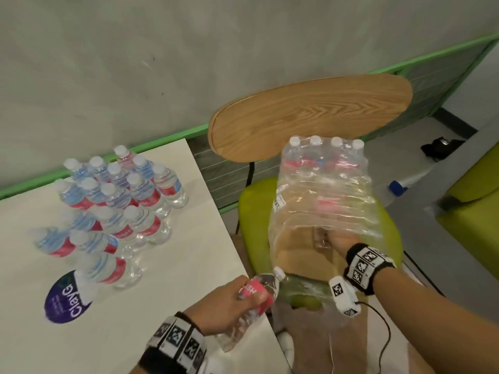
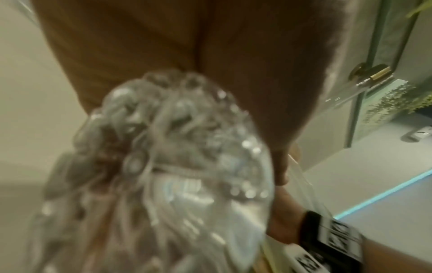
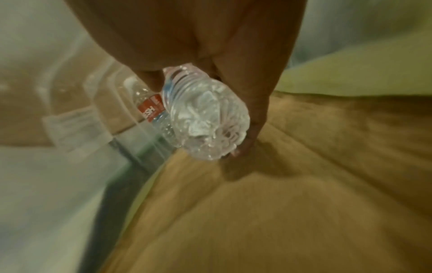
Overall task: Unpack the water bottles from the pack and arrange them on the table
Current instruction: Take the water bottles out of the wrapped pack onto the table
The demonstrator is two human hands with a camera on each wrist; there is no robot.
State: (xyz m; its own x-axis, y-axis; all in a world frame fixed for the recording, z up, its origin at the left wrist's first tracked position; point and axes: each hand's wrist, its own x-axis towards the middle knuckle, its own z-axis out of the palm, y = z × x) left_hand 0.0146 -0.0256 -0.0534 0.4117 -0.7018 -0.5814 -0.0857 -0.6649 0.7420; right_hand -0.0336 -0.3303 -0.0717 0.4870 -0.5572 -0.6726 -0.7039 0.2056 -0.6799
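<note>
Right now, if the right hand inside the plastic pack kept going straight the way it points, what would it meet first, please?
The right hand already grips a bottle inside the pack. Straight ahead, the row of four capped bottles at the far end probably comes first, though depth through the wrap is unclear.

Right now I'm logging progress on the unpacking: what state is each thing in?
left hand: grips a bottle.
bottle in left hand: capped, tilted, over the table edge.
right hand: inside the pack, gripping a bottle.
pack: wrap torn open, a row of bottles left inside.
bottles on table: upright, capped, grouped.
</note>
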